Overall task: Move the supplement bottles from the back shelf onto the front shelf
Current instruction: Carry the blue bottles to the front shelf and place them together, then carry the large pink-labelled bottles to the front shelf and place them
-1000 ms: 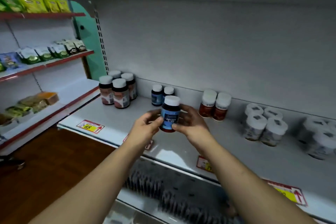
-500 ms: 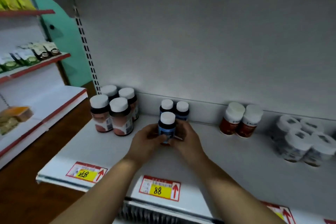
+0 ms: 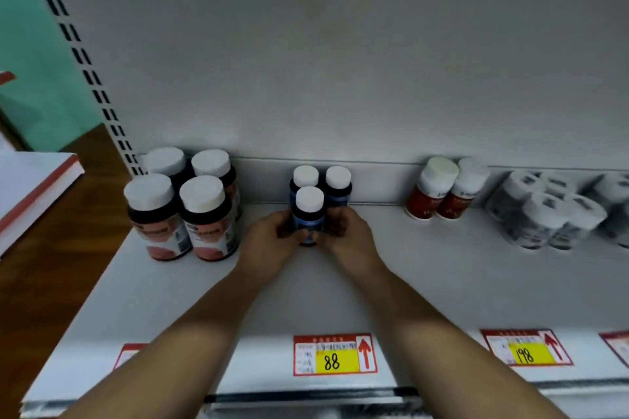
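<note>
A small blue supplement bottle [image 3: 309,214] with a white cap stands upright on the white shelf [image 3: 425,282]. My left hand [image 3: 272,241] grips its left side and my right hand [image 3: 347,238] grips its right side, both low on the label. Directly behind it, against the back wall, stand two more blue bottles [image 3: 337,187] of the same kind. My fingers hide the held bottle's base.
Several large dark bottles with pink labels [image 3: 200,218] stand to the left. Two red bottles [image 3: 439,194] and a group of white jars [image 3: 544,214] stand to the right. Price tags marked 88 [image 3: 335,354] and 198 [image 3: 526,347] line the front edge.
The bottle was held up in the air, then came down onto the shelf in front of the two blue bottles. My view has moved closer to the shelf.
</note>
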`<action>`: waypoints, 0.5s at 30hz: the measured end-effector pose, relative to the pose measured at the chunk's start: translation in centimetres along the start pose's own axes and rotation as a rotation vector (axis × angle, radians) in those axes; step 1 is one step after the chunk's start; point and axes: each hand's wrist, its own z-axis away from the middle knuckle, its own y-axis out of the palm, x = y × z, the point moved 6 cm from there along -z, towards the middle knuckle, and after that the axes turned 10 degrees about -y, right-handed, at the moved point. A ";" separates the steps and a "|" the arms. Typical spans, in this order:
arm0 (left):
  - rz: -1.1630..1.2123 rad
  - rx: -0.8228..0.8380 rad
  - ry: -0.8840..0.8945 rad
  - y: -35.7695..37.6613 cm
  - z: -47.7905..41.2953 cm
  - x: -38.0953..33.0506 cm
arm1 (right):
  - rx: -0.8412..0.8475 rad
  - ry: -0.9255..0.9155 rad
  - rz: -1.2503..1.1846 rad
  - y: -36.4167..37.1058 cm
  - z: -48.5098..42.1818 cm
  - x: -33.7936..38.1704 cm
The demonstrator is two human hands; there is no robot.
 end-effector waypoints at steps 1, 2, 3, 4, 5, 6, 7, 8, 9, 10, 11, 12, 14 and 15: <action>0.024 0.009 0.013 0.0 0.0 0.0 | -0.018 0.008 0.004 0.1 0.0 -0.1; 0.038 0.024 0.015 0.0 0.0 -0.1 | -0.032 0.015 0.008 0.1 0.0 -0.2; 0.044 0.044 0.019 0.1 -0.1 -0.1 | -0.038 0.021 0.021 0.1 0.1 -0.2; 0.046 0.065 0.015 0.1 -0.1 -0.1 | -0.040 0.024 0.031 0.0 0.1 -0.2; 0.058 0.081 0.014 0.1 -0.2 -0.1 | -0.043 0.025 0.037 -0.1 0.2 -0.1; 0.072 0.091 0.008 0.1 -0.2 0.0 | -0.048 0.025 0.036 -0.2 0.3 0.0; 0.083 0.092 0.011 0.0 0.0 -0.1 | -0.057 0.028 0.027 -0.4 0.5 0.2; 0.083 0.086 0.024 -0.1 0.1 -0.3 | -0.071 0.034 0.011 -0.5 0.6 0.2; 0.074 0.072 0.048 -0.2 0.4 -0.4 | -0.084 0.039 -0.004 -0.8 1.0 0.5; 0.053 0.049 0.074 -0.4 0.6 -0.7 | -0.097 0.037 -0.004 -1.1 1.3 0.9; 0.032 0.012 0.091 -0.7 1.0 -1.0 | -0.110 0.022 0.018 -1.5 1.6 1.2; 0.022 -0.032 0.091 -1.1 1.4 -1.2 | -0.126 0.002 0.048 -2.0 1.9 1.5; 0.053 -0.098 0.073 -1.7 2.6 -1.3 | -0.182 -0.008 0.092 -3.1 2.5 2.0; 0.082 -0.109 0.079 -2.0 3.3 -1.3 | -0.219 -0.004 0.099 -3.7 2.9 2.2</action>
